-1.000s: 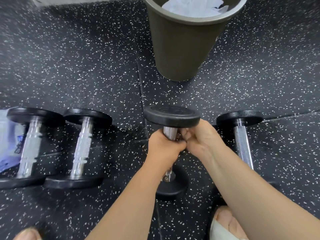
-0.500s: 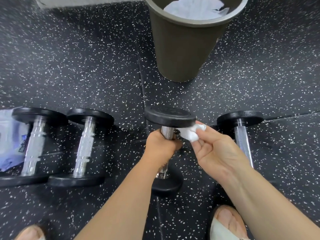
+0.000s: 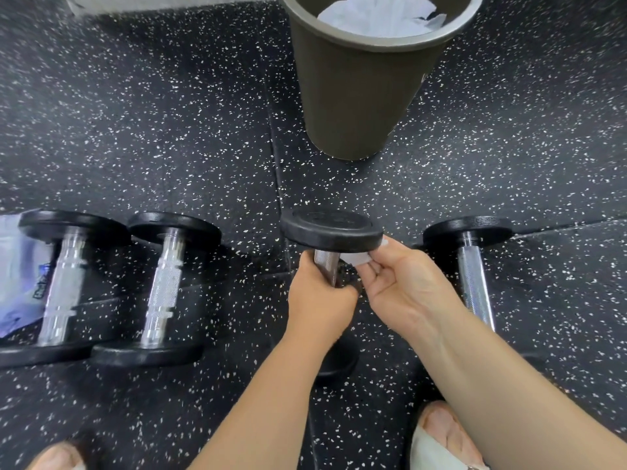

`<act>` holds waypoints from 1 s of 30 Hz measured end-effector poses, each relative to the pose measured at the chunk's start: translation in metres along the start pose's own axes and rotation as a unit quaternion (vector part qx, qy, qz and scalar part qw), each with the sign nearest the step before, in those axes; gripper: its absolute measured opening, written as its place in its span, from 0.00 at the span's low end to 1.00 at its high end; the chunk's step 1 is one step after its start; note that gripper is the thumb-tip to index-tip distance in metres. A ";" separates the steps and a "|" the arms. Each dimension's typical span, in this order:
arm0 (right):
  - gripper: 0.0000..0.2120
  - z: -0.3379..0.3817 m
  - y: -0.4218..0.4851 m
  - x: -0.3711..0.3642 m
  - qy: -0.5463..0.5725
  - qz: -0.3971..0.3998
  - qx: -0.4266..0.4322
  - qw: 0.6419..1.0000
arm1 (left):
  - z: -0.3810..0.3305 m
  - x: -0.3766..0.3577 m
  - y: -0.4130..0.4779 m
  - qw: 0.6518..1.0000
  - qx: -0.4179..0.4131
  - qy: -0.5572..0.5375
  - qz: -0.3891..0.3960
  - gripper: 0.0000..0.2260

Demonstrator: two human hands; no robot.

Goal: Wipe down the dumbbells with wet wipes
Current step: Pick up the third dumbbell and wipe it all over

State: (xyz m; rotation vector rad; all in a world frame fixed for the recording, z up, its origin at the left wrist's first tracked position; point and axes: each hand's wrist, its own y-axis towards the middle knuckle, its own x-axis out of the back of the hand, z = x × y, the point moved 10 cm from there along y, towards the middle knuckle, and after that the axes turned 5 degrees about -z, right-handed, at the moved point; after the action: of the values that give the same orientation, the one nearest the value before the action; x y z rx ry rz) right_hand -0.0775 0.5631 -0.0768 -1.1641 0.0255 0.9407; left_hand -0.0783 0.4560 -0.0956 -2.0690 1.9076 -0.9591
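**Black rubber floor, four dumbbells, one in hand**

Black speckled rubber floor (image 3: pixel 169 130) carries everything. Four dumbbells show, each with black end plates and a chrome handle. Two lie side by side at the left: the far-left dumbbell (image 3: pixel 64 283) and the second dumbbell (image 3: pixel 163 286) just beside it, their plates nearly touching. A blue-and-white wipes packet (image 3: pixel 20 276) lies under and behind the far-left one, at the frame's edge. The right dumbbell (image 3: pixel 473 276) lies alone at the right, its near end hidden by the right forearm.

Between them, the held dumbbell (image 3: pixel 332 228) stands tilted on its near plate, which is mostly hidden by the left forearm. The left hand (image 3: pixel 320 300) is wrapped tight around its handle. The right hand (image 3: pixel 403 286) pinches a small white wet wipe (image 3: pixel 358 259) between thumb and fingertips, just under the upper plate and beside the handle.

One olive-brown bin (image 3: pixel 353 96) stands on the far side, beyond the held dumbbell, with crumpled white wipes (image 3: pixel 376 15) inside. Two sandalled feet peek in at the near edge.
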 end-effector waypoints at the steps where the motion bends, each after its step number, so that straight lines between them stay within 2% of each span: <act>1: 0.12 0.001 0.000 0.000 -0.001 0.000 0.004 1.000 | 0.001 0.000 0.002 1.000 0.004 -0.004 0.000 0.13; 6: 0.14 0.003 0.021 -0.003 -0.016 -0.040 0.018 0.999 | 0.003 -0.003 0.008 0.999 0.015 -0.040 0.019 0.09; 10: 0.22 0.001 0.027 -0.011 -0.042 -0.009 -0.002 0.999 | 0.013 -0.002 0.010 0.998 0.038 -0.038 0.028 0.08; 15: 0.12 -0.004 0.007 -0.002 -0.013 -0.001 -0.024 1.000 | 0.025 0.006 0.019 0.998 0.059 -0.032 0.009 0.11; 20: 0.11 0.002 -0.026 0.003 0.002 -0.002 -0.033 0.999 | 0.026 0.004 0.020 0.997 0.066 -0.034 0.037 0.10; 25: 0.13 0.002 -0.004 0.005 0.005 -0.006 -0.031 0.999 | 0.022 -0.002 0.020 0.995 0.050 -0.014 0.084 0.09; 28: 0.14 -0.003 0.012 0.005 0.011 -0.010 -0.058 0.998 | 0.017 0.002 0.016 0.996 0.040 -0.009 0.075 0.08; 30: 0.14 -0.004 0.015 0.005 0.002 -0.014 -0.057 0.998 | 0.012 0.008 0.009 0.998 0.019 0.030 0.052 0.12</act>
State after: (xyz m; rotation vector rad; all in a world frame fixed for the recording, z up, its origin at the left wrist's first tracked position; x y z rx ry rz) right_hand -0.0827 0.5644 -0.0924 -1.2693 -0.0416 0.9249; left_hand -0.0796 0.4437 -0.1070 -1.9211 1.9889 -1.0366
